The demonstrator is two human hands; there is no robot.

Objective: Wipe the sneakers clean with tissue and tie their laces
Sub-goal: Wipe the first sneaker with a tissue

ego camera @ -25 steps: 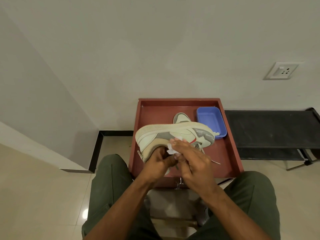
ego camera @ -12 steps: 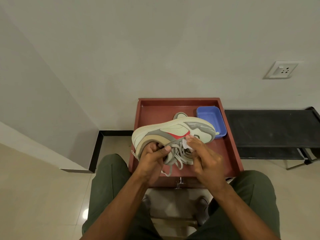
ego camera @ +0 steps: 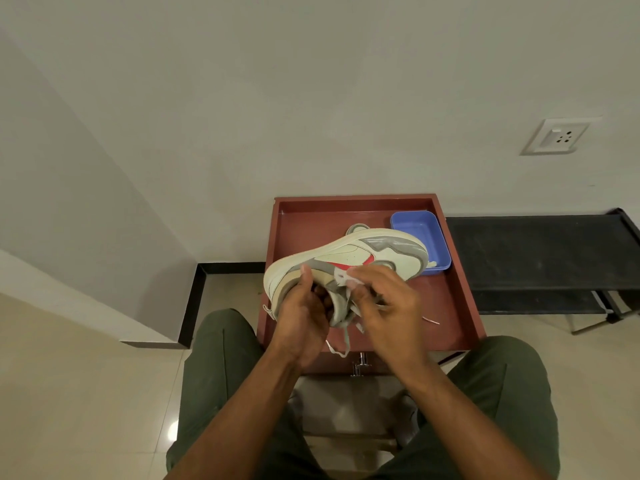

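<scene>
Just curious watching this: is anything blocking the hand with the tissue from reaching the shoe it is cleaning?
Nothing visible does. The right hand already presses the tissue against the sneaker, which the left hand holds up.

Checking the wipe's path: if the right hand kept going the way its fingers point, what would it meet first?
The right hand, pinching white tissue, points up-left at the held cream-and-grey sneaker; it likely meets that sneaker's side first, though depth is unclear.

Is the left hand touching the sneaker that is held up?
Touching. The head view shows the left hand gripping the toe end of the sneaker, its thumb pressed against the shoe's side.
</scene>
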